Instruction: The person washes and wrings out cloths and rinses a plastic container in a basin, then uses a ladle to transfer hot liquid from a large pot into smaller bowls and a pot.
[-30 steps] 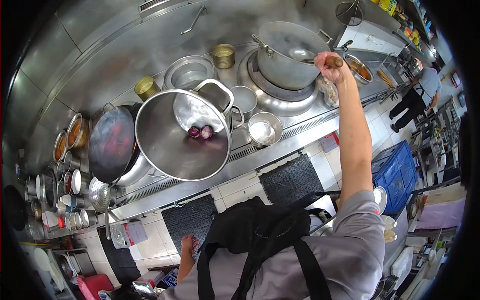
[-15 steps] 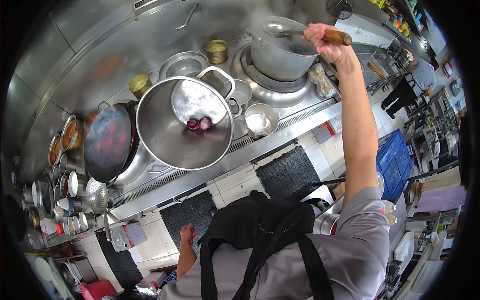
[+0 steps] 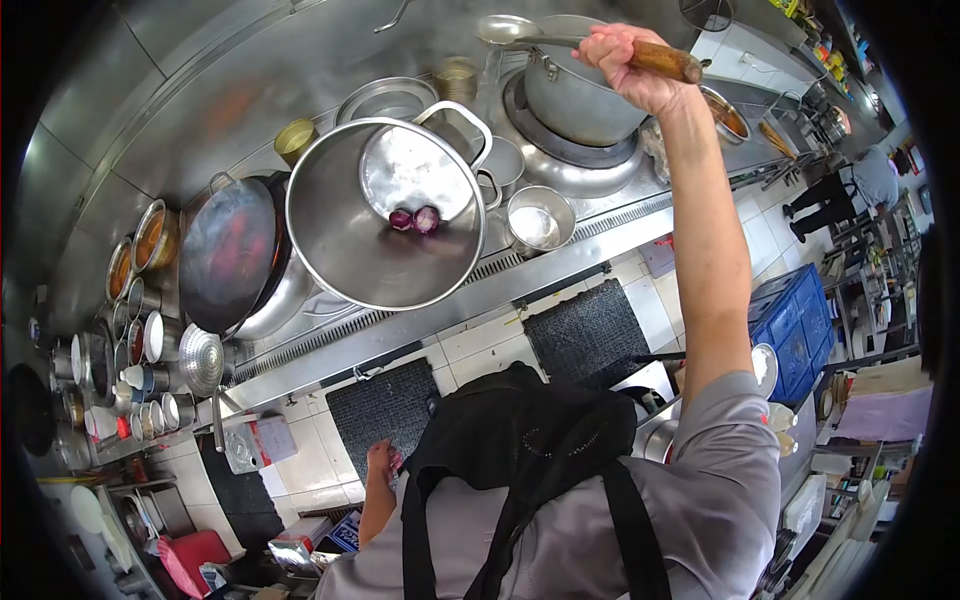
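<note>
My right hand (image 3: 630, 65) is closed around the wooden handle of a long metal ladle (image 3: 545, 41). The ladle is held level above the tall grey stockpot (image 3: 580, 105), its round bowl out past the pot's left rim. Low down beside my body, my left hand (image 3: 381, 457) is small in view. Its fingers look curled around something pinkish-white that I cannot make out. Between the stockpot and the wok stands a big steel pot (image 3: 340, 240), tilted towards me, with two cut purple-red pieces (image 3: 414, 219), like onion, inside.
A steaming black wok (image 3: 230, 260) sits on the left, a perforated strainer (image 3: 202, 357) just below it. A small saucepan (image 3: 540, 219) and tins (image 3: 295, 140) line the stove. Black mats (image 3: 585, 330) cover parts of the floor. Another person (image 3: 845, 190) stands far right.
The ladle's bowl has moved left from over the stockpot's opening to beyond its rim, and my right hand shifted slightly up and left. The camera view has shifted too.
</note>
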`<state>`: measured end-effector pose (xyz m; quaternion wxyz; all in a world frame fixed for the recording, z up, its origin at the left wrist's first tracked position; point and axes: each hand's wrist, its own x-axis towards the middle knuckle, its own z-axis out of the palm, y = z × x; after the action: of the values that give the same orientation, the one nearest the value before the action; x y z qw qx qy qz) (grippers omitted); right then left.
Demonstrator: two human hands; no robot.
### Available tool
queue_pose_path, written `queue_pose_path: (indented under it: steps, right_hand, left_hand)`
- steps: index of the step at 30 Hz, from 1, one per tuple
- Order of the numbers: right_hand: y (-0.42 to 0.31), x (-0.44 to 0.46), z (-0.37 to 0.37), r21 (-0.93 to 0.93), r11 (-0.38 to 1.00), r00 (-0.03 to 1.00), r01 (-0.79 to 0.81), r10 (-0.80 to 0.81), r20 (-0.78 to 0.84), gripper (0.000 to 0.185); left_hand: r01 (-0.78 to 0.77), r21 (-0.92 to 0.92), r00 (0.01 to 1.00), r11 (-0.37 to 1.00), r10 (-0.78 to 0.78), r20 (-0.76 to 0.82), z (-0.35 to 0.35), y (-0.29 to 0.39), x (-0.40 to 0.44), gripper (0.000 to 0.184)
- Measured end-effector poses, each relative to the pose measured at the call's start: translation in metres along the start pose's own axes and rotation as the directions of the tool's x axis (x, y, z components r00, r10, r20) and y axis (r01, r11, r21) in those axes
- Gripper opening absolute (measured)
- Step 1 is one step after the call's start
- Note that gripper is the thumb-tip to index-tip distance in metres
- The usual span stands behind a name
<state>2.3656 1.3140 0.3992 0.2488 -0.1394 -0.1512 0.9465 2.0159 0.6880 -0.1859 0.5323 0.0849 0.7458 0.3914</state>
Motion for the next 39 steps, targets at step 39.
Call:
queue_pose_path:
  steps: [39]
  right_hand:
    - [0.111,-0.024,-0.24,-0.883,-0.455,0.431,-0.114,-0.824,0.369,0.051]
  left_hand:
    - [0.251,-0.051,0.962,0.967,-0.255,-0.101,0.012,0.073,-0.006,0.016]
